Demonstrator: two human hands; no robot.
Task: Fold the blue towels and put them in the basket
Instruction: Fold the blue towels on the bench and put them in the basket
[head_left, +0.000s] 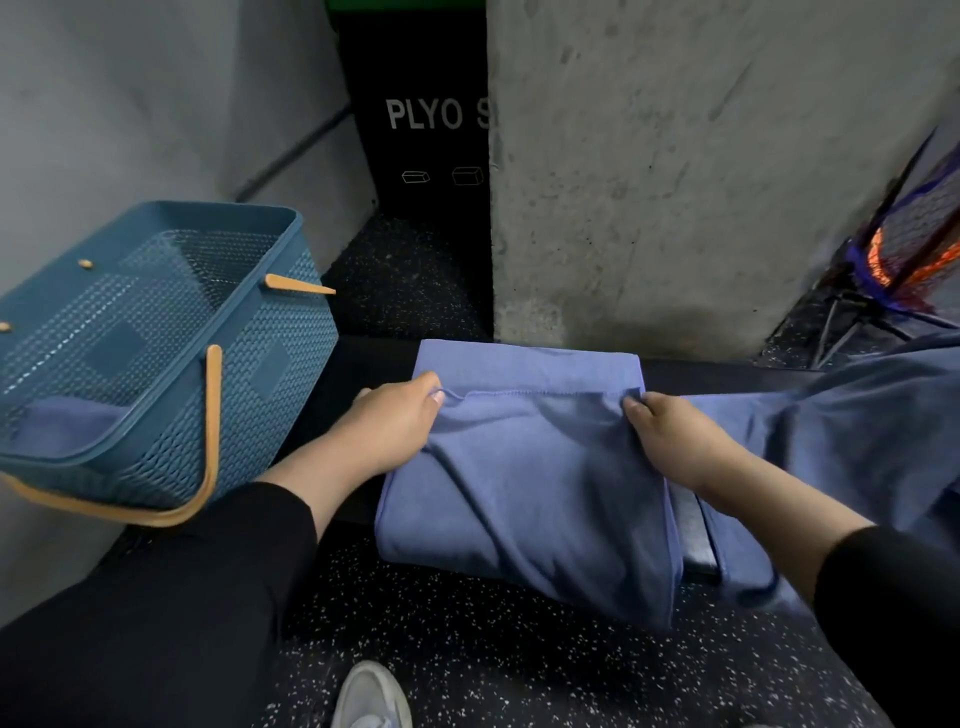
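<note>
Towel: blue towel (524, 467) lies across the dark table (374, 364), partly folded, its near part drooping over the table's front edge toward the floor.
Left hand: left hand (395, 421) pinches the towel's stitched hem at the left corner.
Right hand: right hand (670, 441) pinches the same hem at the right corner; hem sags a little between the two.
Key relation: held hem runs left-right, straight in front of the person; a flat layer of towel shows just beyond it, so the fold looks headed away from the person, both hands about equally near.
More towels: loose blue cloth heaped at right (852, 436), just beside the right hand.
Basket: blue basket (291, 218) sits to the left on the table, tan handles down; a folded blue towel (67, 421) already inside. Left hand is nearer it.
Stage: mid-fold, judging by the layers; not yet ready for the basket.
</note>
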